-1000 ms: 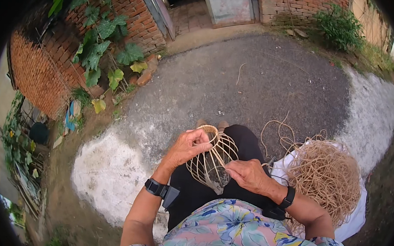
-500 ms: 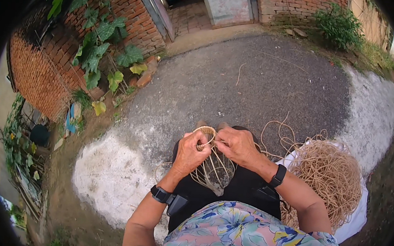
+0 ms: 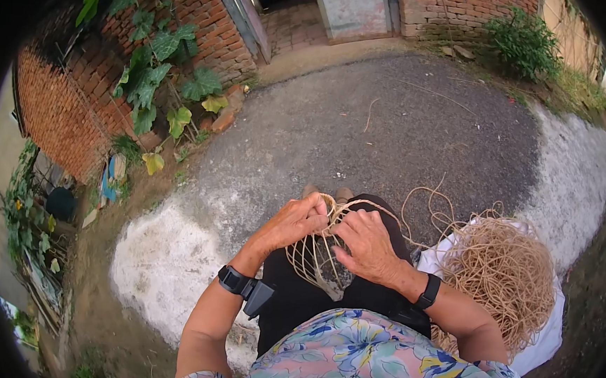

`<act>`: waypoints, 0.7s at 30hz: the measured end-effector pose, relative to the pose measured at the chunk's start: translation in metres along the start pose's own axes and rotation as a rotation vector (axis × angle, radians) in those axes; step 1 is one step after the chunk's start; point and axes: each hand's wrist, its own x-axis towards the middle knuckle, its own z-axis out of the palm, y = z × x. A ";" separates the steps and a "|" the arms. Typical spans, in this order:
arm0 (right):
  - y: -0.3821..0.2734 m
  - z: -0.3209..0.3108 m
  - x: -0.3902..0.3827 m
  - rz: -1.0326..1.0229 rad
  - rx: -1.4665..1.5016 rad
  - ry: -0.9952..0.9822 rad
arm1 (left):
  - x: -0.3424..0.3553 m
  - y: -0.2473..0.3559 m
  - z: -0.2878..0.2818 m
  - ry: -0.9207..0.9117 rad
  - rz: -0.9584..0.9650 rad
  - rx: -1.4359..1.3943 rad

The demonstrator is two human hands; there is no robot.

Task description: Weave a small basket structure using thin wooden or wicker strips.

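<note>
One basket (image 3: 303,259) is pinched at the rim (image 3: 331,203) by the left hand (image 3: 292,221); the right hand (image 3: 371,246) curls alongside, hold unclear; heaped cord (image 3: 501,273) nearby.

Brick walls (image 3: 438,16) beyond grey paving (image 3: 454,136)

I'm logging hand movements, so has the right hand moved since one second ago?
Yes, the right hand has moved leftward, away from the cord pile, and forward, toward the doorway.

The cord (image 3: 497,276) is tan, the trousers (image 3: 379,305) black, the shirt (image 3: 361,362) pink and blue-flowered.
</note>
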 end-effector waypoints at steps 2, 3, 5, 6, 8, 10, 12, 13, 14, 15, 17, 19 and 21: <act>0.001 0.013 0.001 -0.021 -0.021 0.069 | 0.003 0.000 -0.003 -0.037 0.000 0.002; 0.002 0.018 0.002 -0.014 -0.045 0.106 | 0.004 -0.001 -0.003 -0.054 -0.028 0.007; 0.003 0.026 0.003 -0.006 -0.070 0.142 | 0.007 -0.005 -0.002 -0.072 -0.054 0.011; 0.003 0.028 0.003 -0.017 -0.107 0.190 | 0.008 -0.007 -0.001 -0.053 0.008 0.050; 0.002 0.031 0.003 -0.034 -0.144 0.236 | 0.009 -0.010 0.000 -0.027 0.071 0.087; -0.001 0.031 0.003 0.072 -0.132 0.246 | 0.010 -0.010 0.001 -0.026 0.072 0.109; -0.003 0.028 0.004 0.076 -0.131 0.238 | 0.010 -0.007 0.002 -0.034 0.070 0.075; -0.003 0.026 0.005 0.097 -0.130 0.223 | 0.010 -0.005 0.002 -0.047 0.018 0.044; -0.002 0.023 0.006 0.094 -0.134 0.223 | 0.010 -0.002 0.002 -0.038 0.072 0.040; -0.001 0.020 0.007 0.062 -0.162 0.177 | 0.010 0.001 0.003 -0.026 0.066 0.072; 0.001 0.015 0.010 0.024 -0.196 0.132 | 0.009 0.006 0.005 -0.006 0.067 0.103; 0.002 0.013 0.011 0.066 -0.197 0.070 | 0.009 0.008 0.006 -0.002 0.004 0.095; 0.003 0.015 0.011 0.031 -0.192 0.106 | 0.010 0.006 0.006 0.008 0.028 0.073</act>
